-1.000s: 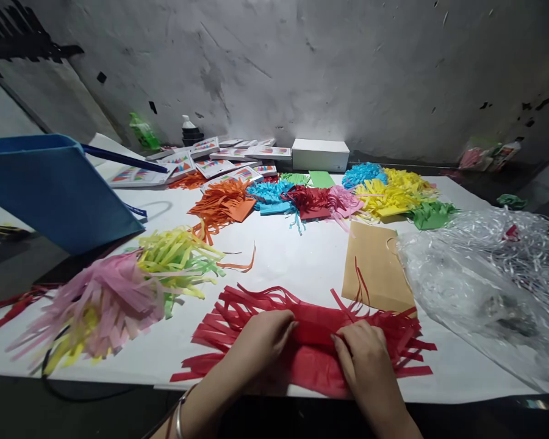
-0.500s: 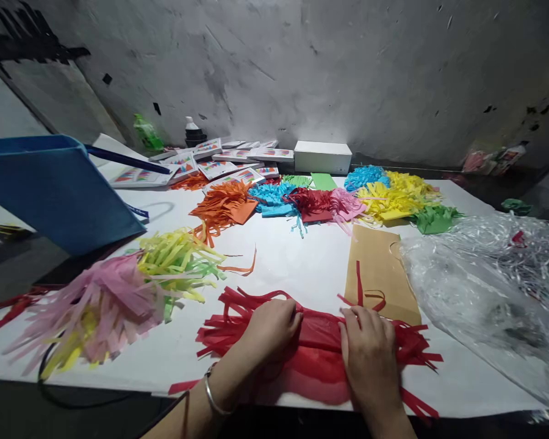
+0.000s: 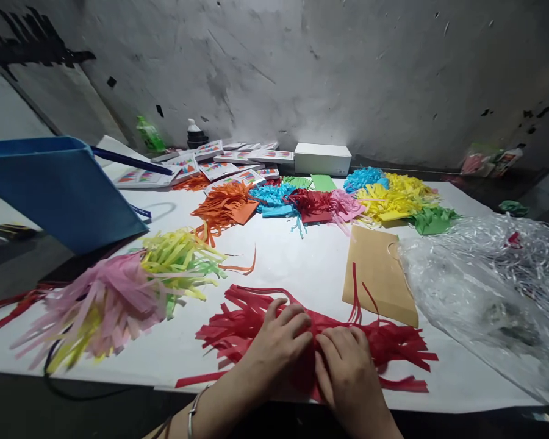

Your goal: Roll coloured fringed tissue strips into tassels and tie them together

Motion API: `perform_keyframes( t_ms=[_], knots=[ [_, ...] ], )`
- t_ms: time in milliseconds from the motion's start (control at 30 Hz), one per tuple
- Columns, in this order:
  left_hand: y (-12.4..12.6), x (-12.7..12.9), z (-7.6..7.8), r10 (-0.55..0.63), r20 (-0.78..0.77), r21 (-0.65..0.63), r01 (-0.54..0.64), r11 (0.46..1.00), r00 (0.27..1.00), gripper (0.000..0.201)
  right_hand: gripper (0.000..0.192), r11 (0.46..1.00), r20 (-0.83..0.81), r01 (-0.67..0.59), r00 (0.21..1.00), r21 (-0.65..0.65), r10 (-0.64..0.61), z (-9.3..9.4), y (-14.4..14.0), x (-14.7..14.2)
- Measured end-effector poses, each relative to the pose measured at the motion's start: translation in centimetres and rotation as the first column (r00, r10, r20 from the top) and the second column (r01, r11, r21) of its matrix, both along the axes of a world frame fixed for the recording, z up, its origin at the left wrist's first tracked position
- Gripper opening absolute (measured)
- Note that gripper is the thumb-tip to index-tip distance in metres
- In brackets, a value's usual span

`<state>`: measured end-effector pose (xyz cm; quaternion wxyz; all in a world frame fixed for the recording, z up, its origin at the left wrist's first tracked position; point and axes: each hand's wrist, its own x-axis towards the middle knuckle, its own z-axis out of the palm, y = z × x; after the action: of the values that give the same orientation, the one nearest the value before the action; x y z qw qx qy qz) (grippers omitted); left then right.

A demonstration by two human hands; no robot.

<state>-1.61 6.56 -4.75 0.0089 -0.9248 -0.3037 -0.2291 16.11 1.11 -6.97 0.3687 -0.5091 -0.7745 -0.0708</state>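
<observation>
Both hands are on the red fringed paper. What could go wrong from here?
The red fringed paper could crease or tear between the left hand and right hand if they pull unevenly.
Loose red strips overlapping the brown paper might tangle or fold under.
The long strip at lower left, close to the near edge of the white tabletop, might snag on the left forearm.

No readable text or numbers, any lettering on the printed white boxes (image 3: 218, 170) too small to make out
</observation>
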Motion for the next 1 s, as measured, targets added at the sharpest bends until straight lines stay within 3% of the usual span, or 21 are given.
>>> perform_keyframes(
  t_ms=[100,200,400,467,533,600,633,667,700,767,833,900,1000],
  knots=[
    [0.0,-0.5,-1.2,-0.077,-0.043,-0.003,0.077,0.997,0.996,0.009,0.027,1.000,0.101,0.018,0.995,0.023,-0.021,-0.3,-0.3,0.5],
    [0.0,-1.4,-1.7,-0.041,-0.049,-0.004,0.041,0.999,0.998,0.009,0.029,0.998,0.094,0.054,0.994,0.023,-0.056,-0.8,-0.8,1.3],
    [-0.1,-1.8,-1.5,0.015,-0.098,-0.058,-0.021,0.998,0.995,0.008,0.030,0.986,0.035,0.142,0.990,-0.088,-0.140,-0.7,-0.9,1.9],
    [-0.1,-1.6,-1.3,0.010,-0.102,-0.061,-0.016,0.998,0.995,0.008,0.035,0.964,0.090,0.250,0.966,-0.089,-0.242,-0.6,-0.7,3.1],
    [-0.1,-1.5,-1.2,0.008,-0.090,-0.066,-0.014,0.998,0.996,0.008,0.041,0.904,0.186,0.428,0.889,-0.009,-0.419,-0.5,-0.7,5.1],
    [-0.1,-1.5,-1.3,0.015,-0.071,-0.072,-0.020,0.997,0.997,0.008,0.040,0.784,0.215,0.609,0.755,0.123,-0.620,0.0,-1.0,6.8],
    [-0.1,-1.4,-1.3,0.017,-0.067,-0.073,-0.022,0.997,0.998,0.009,0.035,0.731,0.191,0.653,0.706,0.196,-0.682,0.3,-1.1,7.2],
    [-0.1,-1.4,-1.4,0.016,-0.068,-0.070,-0.020,0.997,0.998,0.009,0.028,0.724,0.162,0.640,0.710,0.257,-0.685,0.7,-1.3,7.2],
    [-0.1,-1.4,-1.5,0.011,-0.074,-0.061,-0.016,0.998,0.997,0.009,0.023,0.774,0.153,0.562,0.772,0.291,-0.617,1.0,-1.4,6.7],
    [0.0,-1.3,-1.6,-0.006,-0.092,-0.031,0.003,1.000,0.996,0.009,0.027,0.932,0.190,0.241,0.936,0.270,-0.296,1.3,-1.5,4.8],
    [0.1,-1.3,-1.8,-0.015,-0.099,-0.007,0.014,1.000,0.995,0.010,0.031,0.983,0.201,-0.045,0.980,0.179,0.008,1.0,-1.3,2.5],
    [0.1,-1.5,-1.9,-0.005,-0.106,-0.011,0.004,1.000,0.994,0.010,0.031,0.988,0.173,-0.095,0.982,0.118,0.074,0.3,-0.9,1.0],
    [0.2,-2.4,-1.6,0.048,-0.112,-0.070,-0.056,0.996,0.993,0.012,0.028,0.998,0.128,-0.035,0.991,0.043,0.029,-0.7,-0.5,1.0]
  ],
)
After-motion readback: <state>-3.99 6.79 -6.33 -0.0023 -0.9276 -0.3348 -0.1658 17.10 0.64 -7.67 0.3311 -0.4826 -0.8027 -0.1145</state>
